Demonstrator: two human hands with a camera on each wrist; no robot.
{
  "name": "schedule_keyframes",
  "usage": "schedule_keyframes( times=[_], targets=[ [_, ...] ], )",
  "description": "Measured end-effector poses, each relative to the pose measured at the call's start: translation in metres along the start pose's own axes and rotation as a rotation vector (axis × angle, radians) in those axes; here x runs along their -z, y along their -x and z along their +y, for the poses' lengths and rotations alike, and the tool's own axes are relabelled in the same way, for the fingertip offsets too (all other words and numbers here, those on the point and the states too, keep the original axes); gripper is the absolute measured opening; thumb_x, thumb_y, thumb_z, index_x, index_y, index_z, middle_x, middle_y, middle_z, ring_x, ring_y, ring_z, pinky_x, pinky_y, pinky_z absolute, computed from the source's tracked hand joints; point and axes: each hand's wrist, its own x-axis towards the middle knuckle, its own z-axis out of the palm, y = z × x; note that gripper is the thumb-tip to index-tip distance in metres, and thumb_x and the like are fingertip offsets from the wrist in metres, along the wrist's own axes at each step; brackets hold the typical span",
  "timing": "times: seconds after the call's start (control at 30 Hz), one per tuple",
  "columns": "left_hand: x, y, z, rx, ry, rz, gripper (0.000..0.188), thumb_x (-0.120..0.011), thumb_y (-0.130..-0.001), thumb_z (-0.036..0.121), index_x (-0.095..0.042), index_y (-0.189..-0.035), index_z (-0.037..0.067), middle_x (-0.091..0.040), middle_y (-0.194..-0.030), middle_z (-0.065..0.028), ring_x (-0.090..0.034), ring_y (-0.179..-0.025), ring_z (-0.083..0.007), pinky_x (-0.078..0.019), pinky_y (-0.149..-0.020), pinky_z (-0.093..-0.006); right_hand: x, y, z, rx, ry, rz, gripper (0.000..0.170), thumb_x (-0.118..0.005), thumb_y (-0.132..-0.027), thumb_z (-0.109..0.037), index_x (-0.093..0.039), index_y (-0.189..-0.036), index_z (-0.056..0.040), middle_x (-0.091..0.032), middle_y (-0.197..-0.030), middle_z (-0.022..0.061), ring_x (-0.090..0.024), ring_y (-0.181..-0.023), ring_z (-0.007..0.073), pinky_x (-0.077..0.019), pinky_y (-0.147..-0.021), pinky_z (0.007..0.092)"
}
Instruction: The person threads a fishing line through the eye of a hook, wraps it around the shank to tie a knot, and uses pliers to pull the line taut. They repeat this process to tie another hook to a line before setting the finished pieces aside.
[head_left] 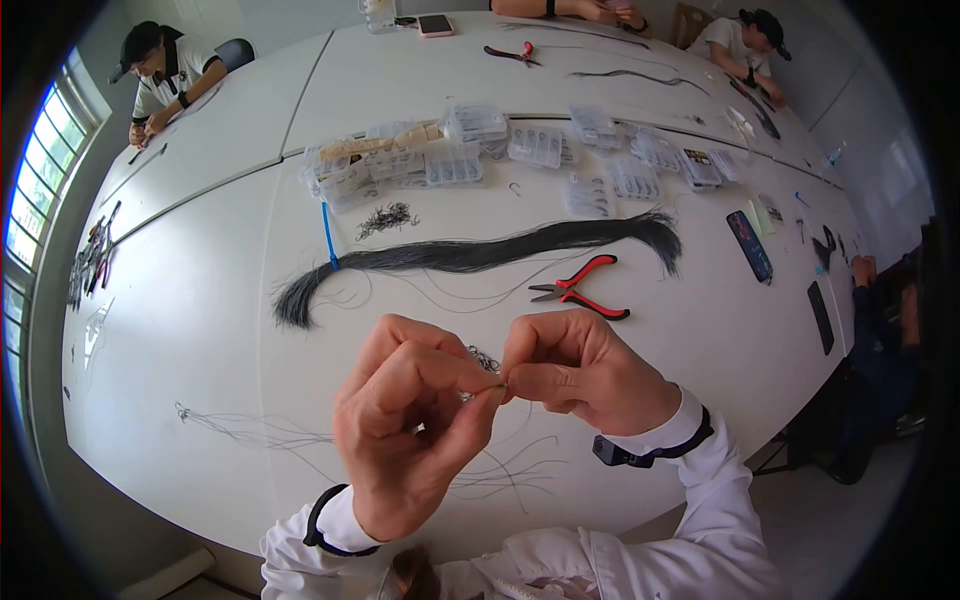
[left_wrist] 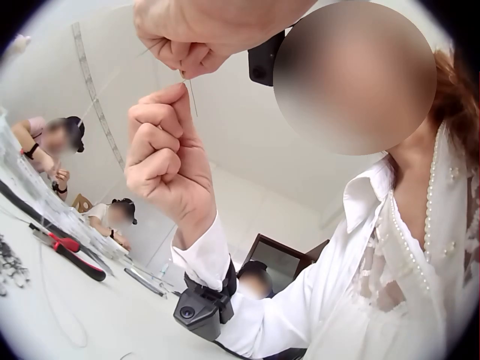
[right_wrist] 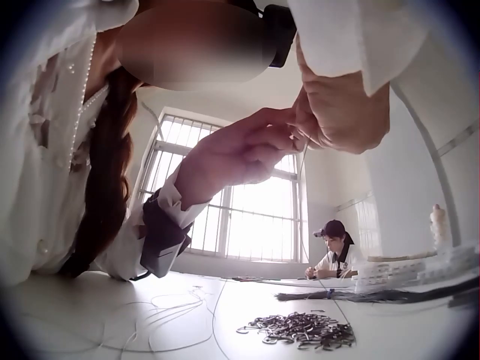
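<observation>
My left hand and right hand meet fingertip to fingertip above the table. Thumb and forefinger of each pinch a thin line, whose short free end hangs below the fingertips in the left wrist view. Any small thing at the pinch point is mostly hidden by the fingers. Under the hands lies a pile of dark fish hooks, partly covered in the head view. Beyond them are red-and-black pliers with parted handles, and a long bundle of dark line bound by a blue tie.
Clear plastic boxes stand clustered behind the bundle, near a second heap of hooks. Loose lengths of line spread under my left arm. A phone lies at the right. Other people sit around the table, one at far left.
</observation>
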Motion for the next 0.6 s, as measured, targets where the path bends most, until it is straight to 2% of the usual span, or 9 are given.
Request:
schedule_keyframes(
  times=[0.07,0.1,0.2,0.3,0.37,0.47,0.6],
  targets=[
    [0.000,-0.001,-0.002,-0.026,-0.025,-0.036,0.013,-0.070,-0.072,-0.006,-0.064,-0.080,0.003,-0.050,-0.081,-0.0022,-0.045,-0.058,-0.0057,-0.0341,-0.048,-0.0206,-0.002,0.000,0.000,-0.012,-0.011,0.067,0.008,-0.064,-0.085,-0.012,-0.059,-0.083,-0.0049,-0.061,-0.075,-0.0020,-0.033,-0.054,0.0010,-0.0236,-0.048,0.0184],
    [0.000,-0.001,-0.002,-0.026,-0.024,-0.036,0.013,-0.070,-0.072,-0.006,-0.064,-0.080,0.003,-0.050,-0.081,-0.0022,-0.045,-0.058,-0.0057,-0.0341,-0.048,-0.0206,-0.002,0.000,0.000,-0.012,-0.011,0.067,0.008,-0.064,-0.085,-0.012,-0.059,-0.083,-0.0049,-0.061,-0.075,-0.0020,-0.033,-0.054,0.0010,-0.0236,-0.048,0.0184],
    [0.002,-0.002,0.000,-0.037,-0.081,-0.067,0.012,-0.071,-0.073,-0.004,-0.066,-0.079,0.004,-0.049,-0.076,-0.0008,-0.044,-0.058,-0.0070,-0.0334,-0.048,-0.0216,-0.002,0.002,-0.002,0.006,-0.027,0.099,0.008,-0.065,-0.083,-0.009,-0.060,-0.081,-0.0036,-0.061,-0.073,-0.0010,-0.039,-0.056,0.0017,-0.0267,-0.049,0.0184],
    [0.002,-0.003,0.002,-0.063,-0.130,-0.051,0.013,-0.072,-0.071,-0.004,-0.066,-0.078,0.004,-0.049,-0.071,-0.0011,-0.045,-0.058,-0.0085,-0.0329,-0.048,-0.0226,-0.006,0.002,-0.003,0.115,0.040,0.180,0.005,-0.065,-0.082,-0.006,-0.063,-0.080,-0.0014,-0.060,-0.071,0.0006,-0.043,-0.057,0.0034,-0.0306,-0.051,0.0191],
    [0.003,-0.004,0.007,-0.169,-0.338,-0.075,0.016,-0.073,-0.067,-0.006,-0.067,-0.079,0.004,-0.050,-0.069,-0.0026,-0.047,-0.058,-0.0109,-0.0351,-0.048,-0.0235,-0.008,0.002,-0.004,0.271,0.113,0.262,0.004,-0.067,-0.077,-0.003,-0.066,-0.077,0.0003,-0.061,-0.068,0.0035,-0.047,-0.058,0.0053,-0.0342,-0.052,0.0204],
    [0.002,-0.004,0.012,-0.255,-0.425,-0.077,0.019,-0.073,-0.064,-0.006,-0.068,-0.079,0.004,-0.052,-0.069,-0.0038,-0.050,-0.058,-0.0135,-0.0381,-0.048,-0.0247,-0.010,0.007,-0.013,0.328,0.198,0.294,0.004,-0.071,-0.071,-0.001,-0.067,-0.072,0.0005,-0.062,-0.065,0.0049,-0.049,-0.058,0.0059,-0.0360,-0.052,0.0211],
    [0.003,-0.001,0.017,-0.246,-0.439,-0.092,0.019,-0.073,-0.064,-0.006,-0.068,-0.080,0.004,-0.054,-0.070,-0.0043,-0.053,-0.059,-0.0143,-0.0417,-0.050,-0.0251,0.000,0.012,-0.014,0.366,0.342,0.191,0.004,-0.069,-0.077,0.000,-0.067,-0.081,0.0004,-0.063,-0.075,0.0023,-0.056,-0.065,0.0033,-0.0427,-0.056,0.0173]
  ],
)
